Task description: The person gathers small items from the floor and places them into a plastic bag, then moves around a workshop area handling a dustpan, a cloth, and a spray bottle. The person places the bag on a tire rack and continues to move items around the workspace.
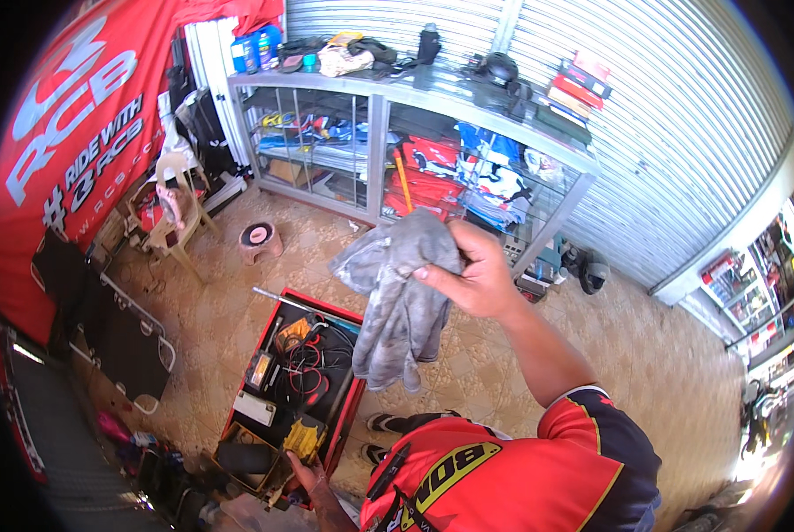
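Note:
A crumpled grey rag (pixel 401 288) with dark stains hangs from my right hand (pixel 481 270), which is raised in front of me. Thumb and fingers pinch its upper edge, and the cloth drapes down over part of the red drawer. Low down, my left hand (pixel 306 477) is at the edge of a worn yellow case (pixel 304 437). Its fingers appear closed on that edge, though they are small and partly hidden. Under the case is a red tool drawer (pixel 359 387) with a dark inside, holding red and black cables (pixel 304 365) and a white box (pixel 254 409).
A glass display counter (pixel 375 160) with folded clothes stands ahead, before a roller shutter (pixel 654 133). On the tiled floor are a small round stool (pixel 260 241), a plastic chair (pixel 180 213) and a black folding bed (pixel 126 341). A helmet (pixel 594 277) lies right of the counter.

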